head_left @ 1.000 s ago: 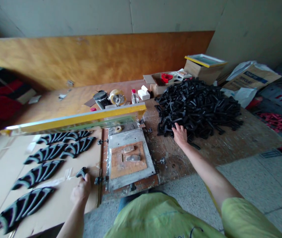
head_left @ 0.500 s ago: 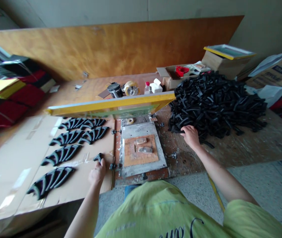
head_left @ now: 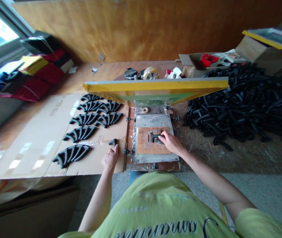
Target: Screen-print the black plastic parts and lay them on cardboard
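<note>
My left hand (head_left: 110,158) is closed on a small black T-shaped part (head_left: 112,142) over the cardboard sheet, left of the metal plate. With my right hand (head_left: 170,141) I pinch a second black part (head_left: 155,136), which lies at the wooden jig (head_left: 144,147) on the metal plate (head_left: 141,158). Rows of black parts (head_left: 72,154) are laid out on the cardboard (head_left: 44,132) at the left. Behind the plate, a yellow-edged frame (head_left: 155,86) stands raised. A large heap of black parts (head_left: 245,102) is on the table at the right.
Behind the frame are a dark can (head_left: 131,73), tape rolls (head_left: 150,72) and a red-capped bottle (head_left: 168,73). An open carton (head_left: 189,62) stands at the back right. Red and black stacks (head_left: 39,77) sit at the left. Clamp knobs (head_left: 126,151) stick out around the plate.
My right hand has moved left from the heap to the jig with a black part. My left hand still holds its part near the same spot. The view has shifted to the right.
</note>
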{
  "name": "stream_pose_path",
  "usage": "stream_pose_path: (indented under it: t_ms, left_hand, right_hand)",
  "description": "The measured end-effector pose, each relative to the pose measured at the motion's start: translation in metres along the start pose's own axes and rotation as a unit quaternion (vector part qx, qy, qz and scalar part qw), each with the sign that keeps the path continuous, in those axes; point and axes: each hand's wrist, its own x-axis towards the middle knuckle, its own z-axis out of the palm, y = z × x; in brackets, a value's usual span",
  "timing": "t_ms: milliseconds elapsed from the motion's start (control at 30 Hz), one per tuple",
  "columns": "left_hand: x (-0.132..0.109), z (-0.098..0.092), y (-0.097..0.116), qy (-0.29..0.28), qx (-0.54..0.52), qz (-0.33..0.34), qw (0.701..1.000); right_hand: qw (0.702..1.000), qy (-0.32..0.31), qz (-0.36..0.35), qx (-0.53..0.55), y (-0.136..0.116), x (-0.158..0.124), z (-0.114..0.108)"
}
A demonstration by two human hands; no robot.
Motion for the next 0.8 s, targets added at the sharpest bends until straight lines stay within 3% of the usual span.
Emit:
stream_pose_path:
  t_ms: [100,167,267,300,367,433,500,567,633,700,800]
  left_hand:
    - [-0.003,-0.013,0.001,0.021,0.002,-0.053,0.998]
    - [-0.002,-0.032,0.010,0.039,-0.042,-0.026,0.998]
    - [0.001,-0.079,0.045,0.129,-0.187,0.070,0.971]
    - [0.001,-0.098,0.062,0.157,-0.260,0.105,0.947]
    - [0.000,-0.135,0.099,0.191,-0.417,0.182,0.870]
    - [-0.001,-0.166,0.135,0.180,-0.522,0.259,0.793]
    - [-0.004,-0.184,0.161,0.144,-0.574,0.304,0.747]
    - [-0.009,-0.189,0.173,0.119,-0.588,0.315,0.735]
    - [-0.019,-0.182,0.167,0.109,-0.591,0.301,0.741]
    - [-0.034,-0.166,0.148,0.089,-0.595,0.267,0.753]
    - [-0.055,-0.129,0.110,0.000,-0.576,0.190,0.795]
  right_hand:
    - [0.984,-0.005,-0.007,-0.180,-0.011,0.010,0.009]
    - [0.973,-0.004,-0.012,-0.229,-0.014,0.014,0.009]
    - [0.970,0.014,-0.035,-0.241,-0.019,0.015,0.005]
    - [0.971,0.024,-0.055,-0.233,-0.021,0.016,0.004]
    - [0.969,0.040,-0.121,-0.211,-0.028,0.018,0.006]
    - [0.959,0.030,-0.200,-0.197,-0.033,0.020,0.014]
    - [0.945,-0.004,-0.259,-0.198,-0.034,0.019,0.024]
    - [0.928,-0.034,-0.304,-0.213,-0.030,0.014,0.028]
    - [0.910,-0.027,-0.325,-0.255,-0.019,0.007,0.018]
    - [0.902,0.025,-0.277,-0.329,-0.002,0.000,-0.006]
    - [0.898,0.106,-0.152,-0.399,0.023,0.003,-0.053]
